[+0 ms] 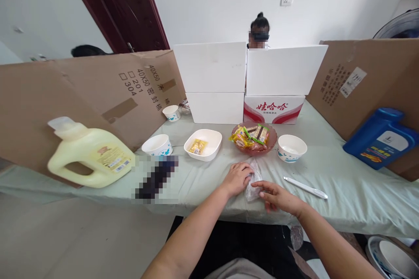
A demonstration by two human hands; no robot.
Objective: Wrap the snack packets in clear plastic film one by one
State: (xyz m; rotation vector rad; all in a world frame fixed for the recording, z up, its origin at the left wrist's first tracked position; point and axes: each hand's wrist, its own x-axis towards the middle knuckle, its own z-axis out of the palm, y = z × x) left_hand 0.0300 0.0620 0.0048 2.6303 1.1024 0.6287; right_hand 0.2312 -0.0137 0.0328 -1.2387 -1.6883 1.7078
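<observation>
Where the clear plastic (252,193) lies: crumpled on the pale green cloth (203,185), close to its near edge; between the two hands, nearer the wearer than the glass bowl (262,150).
Left hand (238,178): palm down at the plastic's left side, fingers bent and touching it; whether they pinch it or merely press it down, I cannot tell.
Right hand (278,196): fingers loosely spread, a tip reaching the plastic from the right; the lower fingers are blurred; the hands are very near each other, and whether they touch is unclear.
Step in hand: judging by the posture, handling the loose plastic itself; neither hand is on the wrapped snacks (242,136).
Next move: seems to call for the left hand to steady the plastic while the right finds an edge; thin film could slip or bunch, so a light grip would suit it.
Glass bowl: holds the heaped snacks; just beyond the hands.
White dish (212,139): left of the glass bowl; a yellow packet (198,146) lies in it.
Paper bowl (292,154): upright, right of the glass bowl.
White cutter (306,188): flat on the cloth, to the right; apart from both hands.
</observation>
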